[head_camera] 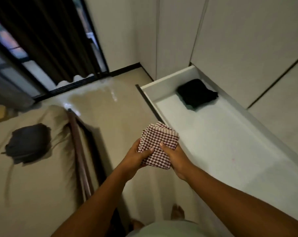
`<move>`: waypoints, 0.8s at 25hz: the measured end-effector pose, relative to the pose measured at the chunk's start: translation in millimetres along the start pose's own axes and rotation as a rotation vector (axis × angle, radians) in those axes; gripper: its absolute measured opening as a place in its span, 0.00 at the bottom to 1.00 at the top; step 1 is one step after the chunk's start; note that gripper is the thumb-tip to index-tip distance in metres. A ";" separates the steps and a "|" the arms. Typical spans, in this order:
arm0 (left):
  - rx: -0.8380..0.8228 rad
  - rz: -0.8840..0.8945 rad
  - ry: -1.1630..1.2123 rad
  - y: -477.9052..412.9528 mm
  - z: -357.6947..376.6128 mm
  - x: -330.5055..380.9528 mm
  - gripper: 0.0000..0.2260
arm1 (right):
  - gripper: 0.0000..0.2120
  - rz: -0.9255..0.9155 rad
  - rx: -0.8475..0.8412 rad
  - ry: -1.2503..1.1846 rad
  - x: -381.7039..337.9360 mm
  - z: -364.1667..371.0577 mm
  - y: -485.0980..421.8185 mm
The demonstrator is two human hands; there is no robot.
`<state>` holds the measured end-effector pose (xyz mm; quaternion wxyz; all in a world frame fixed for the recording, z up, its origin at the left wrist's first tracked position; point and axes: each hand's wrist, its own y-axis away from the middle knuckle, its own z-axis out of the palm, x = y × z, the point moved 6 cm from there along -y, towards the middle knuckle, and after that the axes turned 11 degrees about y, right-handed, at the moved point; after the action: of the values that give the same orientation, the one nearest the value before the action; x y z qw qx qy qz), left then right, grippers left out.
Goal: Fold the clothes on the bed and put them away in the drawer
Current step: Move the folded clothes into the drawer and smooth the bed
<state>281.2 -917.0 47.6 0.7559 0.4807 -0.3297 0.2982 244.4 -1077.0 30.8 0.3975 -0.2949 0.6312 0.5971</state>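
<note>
Cloth (159, 139), pinched in left grip (138, 156), right grip (174, 156)

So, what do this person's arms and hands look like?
Left forearm and right forearm are bare to the frame edge: no sleeves, gloves, watch or bracelet visible. Left hand and right hand show no rings. A pale green garment covers the torso below.

Fingers of the left hand (136, 158) and right hand (175, 158) lie hidden beneath the folded red-and-white checked cloth (157, 146). The dark grey crumpled garment (27, 144) on the beige-sheeted bed (33, 194) is blurred; kind undeterminable. The open white drawer (221, 142) is cut off at the right edge.
</note>
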 end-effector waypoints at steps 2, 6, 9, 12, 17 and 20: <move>-0.039 -0.032 -0.111 -19.9 60.9 -12.0 0.26 | 0.20 0.050 0.131 -0.126 14.3 -62.8 13.0; -0.125 -0.064 -0.351 -49.2 151.5 -36.1 0.26 | 0.20 0.097 0.275 -0.350 47.7 -153.2 39.8; -0.189 -0.116 -0.451 -63.0 191.9 -52.7 0.25 | 0.23 0.133 0.289 -0.464 69.2 -192.5 51.6; -0.206 -0.173 -0.494 -80.2 209.6 -53.8 0.25 | 0.24 0.128 0.264 -0.521 69.3 -209.5 46.8; -0.163 -0.184 -0.567 -121.7 209.5 -25.1 0.24 | 0.25 0.127 0.241 -0.538 45.2 -210.3 4.1; -0.113 -0.160 -0.647 -162.6 198.5 1.8 0.24 | 0.24 0.126 0.246 -0.545 23.8 -202.1 -32.5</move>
<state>365.0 -1158.6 26.5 0.6584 0.5322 -0.5298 0.0510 229.5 -1278.0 -12.2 0.5471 -0.0342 0.5859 0.5968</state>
